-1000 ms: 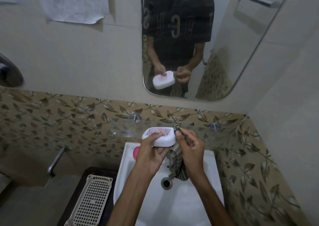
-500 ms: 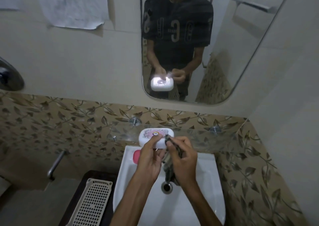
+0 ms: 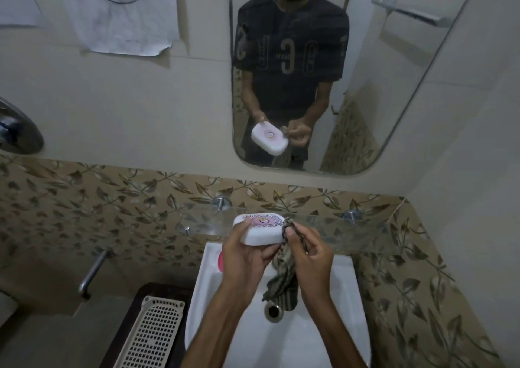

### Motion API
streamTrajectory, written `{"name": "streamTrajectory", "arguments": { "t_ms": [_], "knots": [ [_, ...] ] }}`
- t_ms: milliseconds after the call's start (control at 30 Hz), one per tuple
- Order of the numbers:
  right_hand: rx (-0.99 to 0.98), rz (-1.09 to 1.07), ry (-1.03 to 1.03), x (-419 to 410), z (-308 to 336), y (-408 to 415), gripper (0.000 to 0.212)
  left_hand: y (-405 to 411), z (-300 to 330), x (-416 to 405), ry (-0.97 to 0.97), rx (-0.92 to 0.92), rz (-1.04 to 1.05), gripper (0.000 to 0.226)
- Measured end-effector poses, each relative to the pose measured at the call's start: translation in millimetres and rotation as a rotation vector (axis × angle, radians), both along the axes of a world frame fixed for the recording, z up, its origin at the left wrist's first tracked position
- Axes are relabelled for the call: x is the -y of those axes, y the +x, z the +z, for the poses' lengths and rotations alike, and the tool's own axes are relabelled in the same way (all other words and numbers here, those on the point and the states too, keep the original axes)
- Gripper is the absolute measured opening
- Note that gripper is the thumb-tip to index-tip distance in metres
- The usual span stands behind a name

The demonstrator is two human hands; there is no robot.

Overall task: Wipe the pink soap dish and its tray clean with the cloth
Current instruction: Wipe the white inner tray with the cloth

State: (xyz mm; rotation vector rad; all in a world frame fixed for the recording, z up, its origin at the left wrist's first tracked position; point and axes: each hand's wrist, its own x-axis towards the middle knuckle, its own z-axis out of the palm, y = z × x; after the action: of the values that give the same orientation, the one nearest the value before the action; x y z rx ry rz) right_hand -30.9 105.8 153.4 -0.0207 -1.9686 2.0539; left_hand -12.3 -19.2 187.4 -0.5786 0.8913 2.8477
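Observation:
My left hand [image 3: 247, 258] grips the pale pink soap dish [image 3: 259, 228] from below and the left, holding it above the white sink [image 3: 346, 311]. The dish's patterned top faces up. My right hand [image 3: 309, 258] pinches a dark striped cloth [image 3: 282, 280] and presses a fold of it against the dish's right end. The remainder of the cloth hangs down toward the drain [image 3: 273, 310]. A small pink object [image 3: 221, 260] lies at the sink's back left, partly hidden by my left hand.
A glass shelf [image 3: 337, 227] runs along the patterned tile wall just behind the dish. A mirror [image 3: 309, 72] above reflects the person and the dish. A white perforated tray [image 3: 153, 336] lies on a dark surface left of the sink, near a metal tap [image 3: 91, 274].
The dish has tilted from front-facing to top-up and drifted slightly right. My right hand with the cloth moved from the dish's front to its right end.

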Motion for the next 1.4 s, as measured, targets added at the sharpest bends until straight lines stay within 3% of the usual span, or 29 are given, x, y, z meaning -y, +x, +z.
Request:
{"name": "streamTrajectory", "arguments": {
  "t_ms": [100, 200, 367, 500, 633, 800, 967, 1100, 1233, 1333, 1400],
  "knots": [
    [-0.015, 0.066, 0.017, -14.8, 9.3, -6.2, 0.027, -5.7, 0.9, 18.2, -0.01, -0.012, -0.149, 0.066],
    [-0.039, 0.002, 0.103, -24.0, 14.9, -10.2, 0.028, -5.0, -1.6, 21.0, 0.076, 0.029, -0.221, 0.06],
    [-0.304, 0.025, 0.328, 2.9, 1.9, 18.3, 0.016, -0.8, -3.7, 0.9, 0.177, 0.03, -0.164, 0.052],
    [-0.132, -0.126, 0.169, -5.5, 7.2, 0.6, 0.019, 1.7, 1.1, -8.4, 0.169, -0.029, -0.125, 0.053],
    [-0.343, 0.045, 0.287, 9.8, 2.2, 21.4, 0.021, 1.8, 7.0, -8.6, 0.152, 0.051, -0.126, 0.057],
    [-0.064, -0.162, 0.088, 0.2, 7.6, -1.7, 0.027, 4.0, 5.0, -17.1, 0.14, -0.01, -0.11, 0.04],
    [-0.361, 0.007, 0.316, 21.5, 0.4, 29.1, 0.017, -1.1, -6.1, -14.6, -0.013, 0.058, -0.066, 0.038],
    [-0.033, -0.114, 0.09, 20.3, 4.1, 22.2, 0.029, 0.3, -9.7, -26.7, -0.158, 0.063, 0.004, 0.031],
    [0.065, -0.08, 0.02, 26.4, 3.3, 34.0, 0.02, 7.9, -8.5, -31.1, -0.125, 0.069, -0.065, 0.046],
    [0.336, -0.013, -0.461, 20.1, 11.4, 29.7, 0.016, 6.6, -9.1, -26.9, -0.136, 0.063, -0.111, 0.062],
    [0.45, 0.079, -0.612, 13.3, 20.2, 25.4, 0.021, 0.5, -10.6, -13.4, -0.175, 0.051, -0.098, 0.066]
  ]
}}
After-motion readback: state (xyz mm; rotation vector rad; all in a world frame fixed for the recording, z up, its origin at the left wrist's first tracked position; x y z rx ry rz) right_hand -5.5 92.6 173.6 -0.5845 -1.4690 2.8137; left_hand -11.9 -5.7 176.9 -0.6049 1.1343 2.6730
